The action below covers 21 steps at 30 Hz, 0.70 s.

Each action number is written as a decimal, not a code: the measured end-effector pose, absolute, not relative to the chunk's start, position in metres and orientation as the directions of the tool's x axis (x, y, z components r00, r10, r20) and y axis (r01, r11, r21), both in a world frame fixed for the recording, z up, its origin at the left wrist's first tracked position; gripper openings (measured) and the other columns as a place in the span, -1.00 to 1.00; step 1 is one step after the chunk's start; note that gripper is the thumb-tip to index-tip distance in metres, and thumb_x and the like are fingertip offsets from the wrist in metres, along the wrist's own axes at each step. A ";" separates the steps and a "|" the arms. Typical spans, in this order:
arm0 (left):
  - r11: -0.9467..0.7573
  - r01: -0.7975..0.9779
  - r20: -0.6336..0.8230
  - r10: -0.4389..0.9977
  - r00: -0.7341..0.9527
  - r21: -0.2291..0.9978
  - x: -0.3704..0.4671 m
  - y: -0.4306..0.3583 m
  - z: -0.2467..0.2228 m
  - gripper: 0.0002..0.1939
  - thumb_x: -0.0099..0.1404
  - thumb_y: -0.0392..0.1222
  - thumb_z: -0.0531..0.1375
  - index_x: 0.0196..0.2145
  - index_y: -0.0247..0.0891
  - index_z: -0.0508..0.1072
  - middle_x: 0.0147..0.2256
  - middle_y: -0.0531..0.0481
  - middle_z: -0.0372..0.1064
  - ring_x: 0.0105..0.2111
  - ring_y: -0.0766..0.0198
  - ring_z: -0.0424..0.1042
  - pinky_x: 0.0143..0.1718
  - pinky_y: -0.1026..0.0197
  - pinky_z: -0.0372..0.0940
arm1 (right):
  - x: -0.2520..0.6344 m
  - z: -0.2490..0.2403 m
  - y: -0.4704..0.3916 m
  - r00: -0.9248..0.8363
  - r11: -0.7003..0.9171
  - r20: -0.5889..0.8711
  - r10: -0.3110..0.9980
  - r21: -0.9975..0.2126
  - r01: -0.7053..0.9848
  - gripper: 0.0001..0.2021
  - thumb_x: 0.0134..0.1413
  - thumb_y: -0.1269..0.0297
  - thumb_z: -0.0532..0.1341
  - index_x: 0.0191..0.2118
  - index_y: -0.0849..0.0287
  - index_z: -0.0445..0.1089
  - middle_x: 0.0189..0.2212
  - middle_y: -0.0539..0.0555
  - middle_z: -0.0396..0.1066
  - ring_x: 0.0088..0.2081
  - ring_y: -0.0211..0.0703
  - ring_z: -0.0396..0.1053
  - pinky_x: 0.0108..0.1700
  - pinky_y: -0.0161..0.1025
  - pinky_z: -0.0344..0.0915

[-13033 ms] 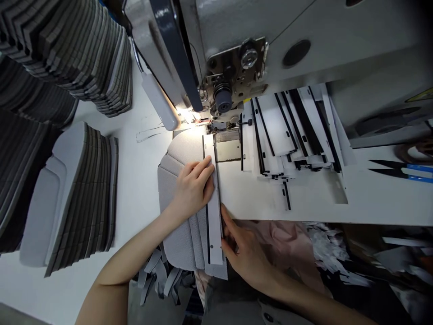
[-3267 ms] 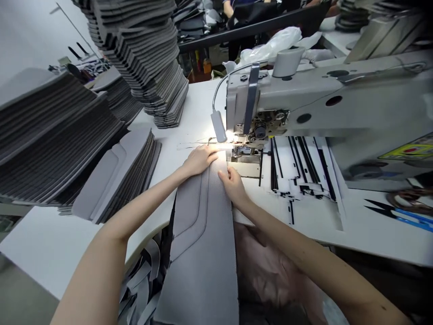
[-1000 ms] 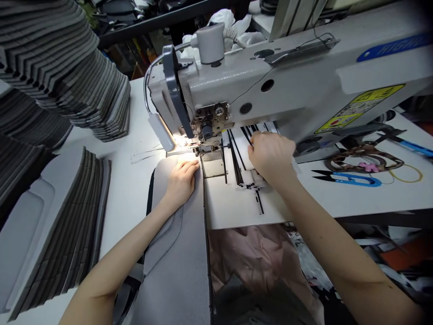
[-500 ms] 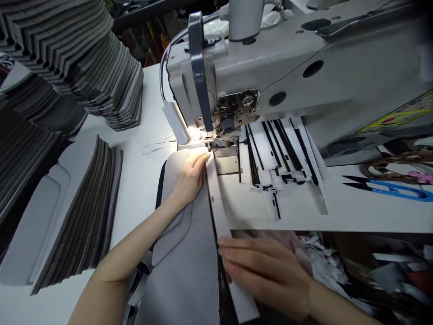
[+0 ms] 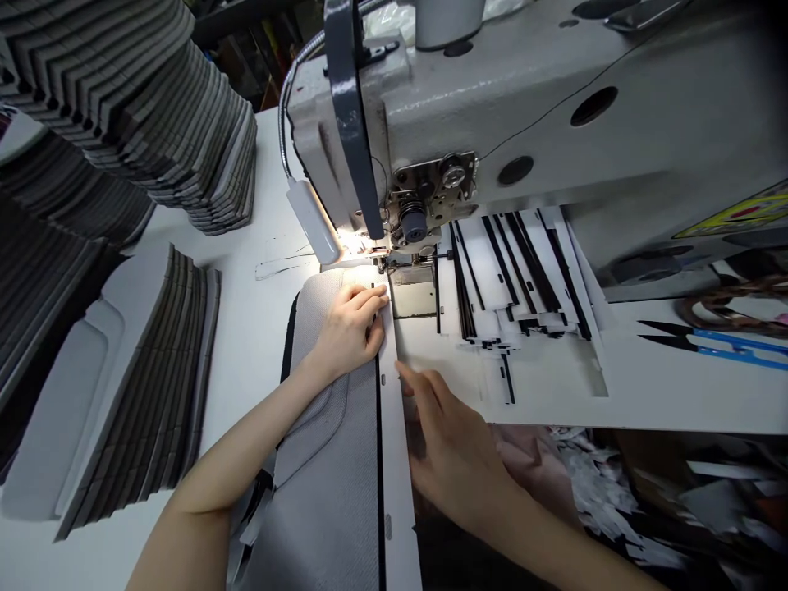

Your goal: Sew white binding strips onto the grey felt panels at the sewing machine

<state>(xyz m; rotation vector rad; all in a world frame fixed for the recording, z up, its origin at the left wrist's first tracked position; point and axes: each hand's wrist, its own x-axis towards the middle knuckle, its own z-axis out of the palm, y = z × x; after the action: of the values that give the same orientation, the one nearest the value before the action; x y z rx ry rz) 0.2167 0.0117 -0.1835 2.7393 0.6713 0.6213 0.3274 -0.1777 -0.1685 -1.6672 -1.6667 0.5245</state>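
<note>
Fabric (image 5: 336, 501), grey and finely textured with curved seams, lies lengthwise at the table's front edge, its far end on the tabletop below the needle area and its near part hanging past the edge. Along its right side we see a white strip (image 5: 399, 476) with a black left border and small slots; its far end reaches the presser foot (image 5: 381, 264), though we cannot tell whether it sits beneath it. The left hand (image 5: 350, 330) presses down on strip and fabric near that end, fingers close together and lightly bent. The right hand (image 5: 452, 439) is at the strip's right edge, index finger stretched forward; its other fingers are partly hidden, so we cannot tell whether they grip anything.

Above stands the sewing machine (image 5: 523, 98), a small lamp (image 5: 313, 222) shining beside its needle. To the right, under the machine arm, we find overlapping black-edged strips (image 5: 492, 267), and further right, blue-handled snips (image 5: 730, 354). To the left, a low stack of grey panels (image 5: 148, 386) lies on the white table (image 5: 249, 320), with a taller stack (image 5: 153, 123) behind it.
</note>
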 end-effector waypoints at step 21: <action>-0.903 0.352 0.328 0.419 0.846 0.247 0.223 0.026 -0.184 -0.67 0.14 -0.40 0.08 -0.12 -0.30 0.41 0.03 -0.17 0.47 -0.07 0.02 0.39 0.02 -0.10 0.38 | 0.330 -0.184 -0.155 -0.008 -0.227 -0.244 0.970 -0.912 0.343 -0.27 0.15 0.52 0.03 0.44 0.43 -0.14 -0.43 0.04 0.35 -0.48 -0.22 0.29 -0.40 -0.25 0.34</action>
<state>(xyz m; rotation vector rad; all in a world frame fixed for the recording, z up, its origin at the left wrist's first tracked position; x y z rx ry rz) 0.2231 0.0262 -0.1838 2.8461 0.5995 0.5659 0.3299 -0.1545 -0.1840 -1.6279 -1.3793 1.2441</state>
